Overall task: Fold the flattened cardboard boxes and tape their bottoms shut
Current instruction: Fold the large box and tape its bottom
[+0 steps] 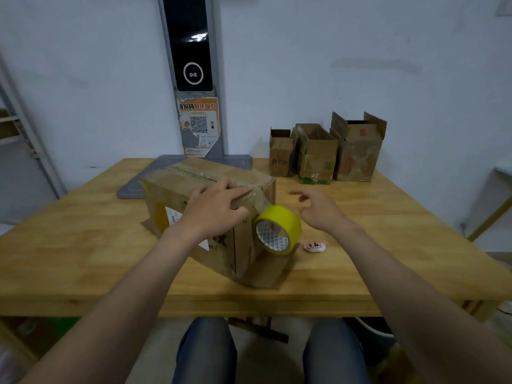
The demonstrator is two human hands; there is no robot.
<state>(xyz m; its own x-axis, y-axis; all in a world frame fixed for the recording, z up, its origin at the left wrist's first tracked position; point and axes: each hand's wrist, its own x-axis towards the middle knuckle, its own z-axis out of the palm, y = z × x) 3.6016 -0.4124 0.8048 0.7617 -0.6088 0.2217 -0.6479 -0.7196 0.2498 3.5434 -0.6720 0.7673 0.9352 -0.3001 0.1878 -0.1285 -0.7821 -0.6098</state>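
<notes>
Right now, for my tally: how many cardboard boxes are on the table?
4: one box under the left hand, three boxes in a row at far right of the table.

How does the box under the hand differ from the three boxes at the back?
The near box looks larger and lies with its taped side up; the three back boxes are smaller and stand with flaps open upward. The left hand rests on the near box; no hand touches the back boxes. All are brown cardboard.
</notes>
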